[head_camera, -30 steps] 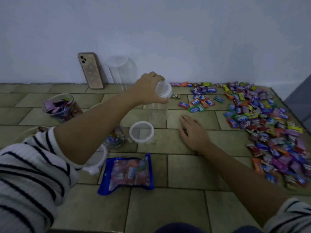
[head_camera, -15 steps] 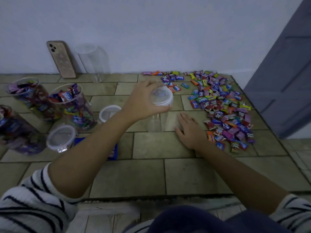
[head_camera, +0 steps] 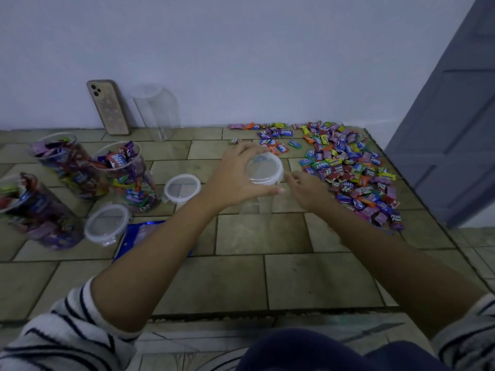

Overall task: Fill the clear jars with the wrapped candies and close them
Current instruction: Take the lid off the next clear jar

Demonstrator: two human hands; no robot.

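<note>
My left hand [head_camera: 235, 180] grips the top of an empty clear jar [head_camera: 258, 206] that stands on the tiled floor, its fingers curled round the white lid [head_camera: 265, 170]. My right hand [head_camera: 305, 190] hovers just right of that lid with relaxed fingers and holds nothing. A wide spread of wrapped candies [head_camera: 348, 167] lies to the right. Three open jars filled with candies stand at the left: one [head_camera: 126, 178], a second [head_camera: 67, 164] and a third [head_camera: 34, 212]. Two loose lids lie on the floor, one [head_camera: 182, 187] and another [head_camera: 107, 223].
Another empty clear jar [head_camera: 156, 111] and a phone [head_camera: 108, 107] lean at the wall behind. A blue candy bag [head_camera: 139, 234] lies partly under my left arm. A grey door [head_camera: 450, 116] stands at the right. A step edge [head_camera: 241, 314] runs near my knees.
The camera has swung a little. My right hand has lifted off the floor and come up beside the jar's lid. My left hand keeps its grip on the lid.
</note>
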